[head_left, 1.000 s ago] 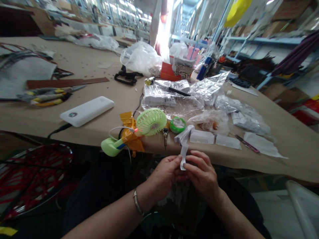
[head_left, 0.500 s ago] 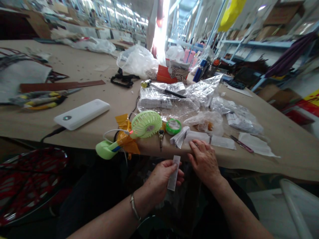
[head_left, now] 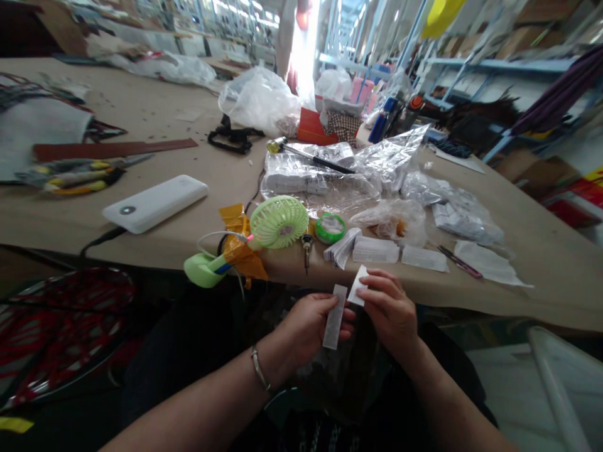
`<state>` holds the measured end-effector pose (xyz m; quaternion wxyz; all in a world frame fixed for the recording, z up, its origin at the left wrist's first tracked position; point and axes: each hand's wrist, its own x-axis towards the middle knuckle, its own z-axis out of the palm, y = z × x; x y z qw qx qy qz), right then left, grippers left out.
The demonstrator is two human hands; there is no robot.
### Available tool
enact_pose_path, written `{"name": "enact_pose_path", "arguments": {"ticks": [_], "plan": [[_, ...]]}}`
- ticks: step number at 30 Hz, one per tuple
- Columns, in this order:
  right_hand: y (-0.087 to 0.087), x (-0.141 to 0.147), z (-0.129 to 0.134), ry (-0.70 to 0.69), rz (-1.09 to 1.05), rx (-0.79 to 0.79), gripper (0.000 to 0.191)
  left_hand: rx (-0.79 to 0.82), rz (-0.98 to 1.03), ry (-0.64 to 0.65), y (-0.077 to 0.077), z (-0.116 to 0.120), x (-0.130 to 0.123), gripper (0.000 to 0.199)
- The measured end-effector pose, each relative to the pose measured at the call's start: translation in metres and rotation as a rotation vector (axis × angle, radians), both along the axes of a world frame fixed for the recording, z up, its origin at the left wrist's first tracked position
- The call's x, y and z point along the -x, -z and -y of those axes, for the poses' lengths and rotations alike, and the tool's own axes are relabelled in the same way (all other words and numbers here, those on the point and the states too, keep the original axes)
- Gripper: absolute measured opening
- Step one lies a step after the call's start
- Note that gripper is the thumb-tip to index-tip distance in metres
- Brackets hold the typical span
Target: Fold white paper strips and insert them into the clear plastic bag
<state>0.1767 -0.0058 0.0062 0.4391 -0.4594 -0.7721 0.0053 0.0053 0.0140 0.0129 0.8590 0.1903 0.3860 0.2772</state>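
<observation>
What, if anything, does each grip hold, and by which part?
Left grip: a strip, near its upper end. Right grip: second strip, by its right edge.

White strips [head_left: 334, 325], pale green fan [head_left: 269, 221]

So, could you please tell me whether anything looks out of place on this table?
Yes, the green fan: it leans over at the table's front edge, wrapped in orange tape, its base jutting past. A fan usually stands upright.

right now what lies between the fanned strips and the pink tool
In the head view, a white stack and then a flatter white piece lie between the fanned strips and the pink tool.
</observation>
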Motion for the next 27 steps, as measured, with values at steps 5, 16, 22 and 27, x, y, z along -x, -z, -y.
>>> {"name": "enact_pose_path", "arguments": {"ticks": [5, 16, 22, 27], "plan": [[0.007, 0.025, 0.017, -0.241, 0.070, 0.063, 0.014, 0.037, 0.155, -0.086, 0.006, 0.001, -0.003, 0.006], [0.017, 0.027, 0.018, -0.300, 0.109, 0.105, 0.013, -0.063, 0.158, -0.038, 0.008, 0.003, 0.004, 0.010], [0.010, 0.014, 0.021, -0.258, 0.198, 0.114, 0.023, -0.009, 0.079, -0.016, 0.006, 0.002, 0.004, 0.008], [0.000, -0.046, 0.006, 0.341, 0.299, 0.029, 0.043, 0.004, -0.059, 0.045, 0.003, 0.000, 0.007, 0.013]]}}
